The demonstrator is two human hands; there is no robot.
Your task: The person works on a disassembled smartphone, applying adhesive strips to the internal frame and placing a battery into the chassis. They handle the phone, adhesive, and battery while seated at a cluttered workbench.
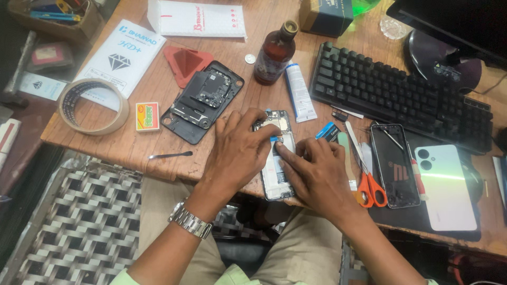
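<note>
Head view: opened phone [275,174] under both hands, left hand [236,153] and right hand [317,177] fingertips pressed onto it, neither grip pinching.

Left of the hands: bare wood, only a thin metal tool [170,155].
Right: scissors [368,179], black phone frame [395,164] crowd close.
Behind: bottle [273,54], tube [299,92], keyboard [401,95].

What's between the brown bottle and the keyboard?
In the head view, a white tube with a blue cap lies between the brown bottle and the keyboard, flat on the table.
</note>
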